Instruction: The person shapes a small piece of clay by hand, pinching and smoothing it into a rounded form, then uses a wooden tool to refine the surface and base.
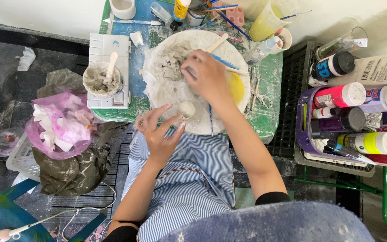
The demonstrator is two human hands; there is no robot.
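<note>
Clay lump (187,109) pinched at left hand (157,130) fingertips

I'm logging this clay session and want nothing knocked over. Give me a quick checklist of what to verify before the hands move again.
1. Left hand grips the small clay lump with its fingertips: ok.
2. Right hand rests on the clay pile in the round tray: ok.
3. Tray sits fully on the table: not ok, near edge overhangs the lap.
4. Wooden stick stands in the slurry cup: ok.
5. Right hand holds a tool: cannot tell.
</note>
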